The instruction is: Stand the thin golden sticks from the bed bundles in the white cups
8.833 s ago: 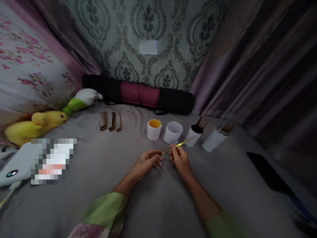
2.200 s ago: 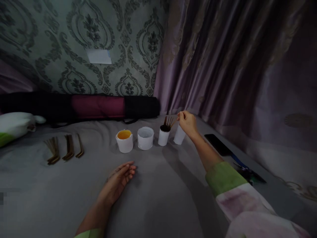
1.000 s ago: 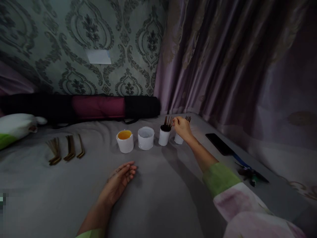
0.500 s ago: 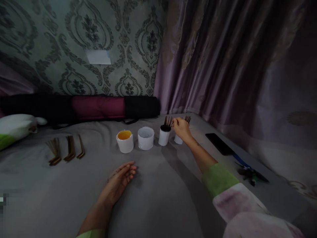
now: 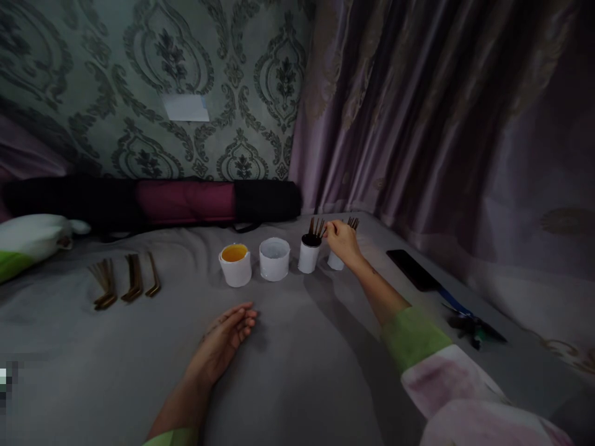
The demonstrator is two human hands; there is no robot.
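Right hand (image 5: 343,240) reaches far right, fingers bunched at the brown sticks (image 5: 353,222) in the rightmost cup (image 5: 334,261); I can't tell if I'm gripping one. My left hand (image 5: 223,341) lies flat, open and empty on the grey bedsheet (image 5: 297,384). Patterned wall (image 5: 139,68) far, curtain (image 5: 441,124) right. Leftward along the row: dark-stick cup (image 5: 308,255), empty cup (image 5: 274,260), yellow-filled cup (image 5: 235,266).

Bare sheet (image 5: 302,347) open; cups (image 5: 274,260) crowd right hand (image 5: 343,241).

Grey bedsheet (image 5: 302,371), white cups (image 5: 274,259), maroon-and-black bolster (image 5: 186,201), damask-patterned grey-green wallpaper (image 5: 139,93), purple curtain (image 5: 441,124).
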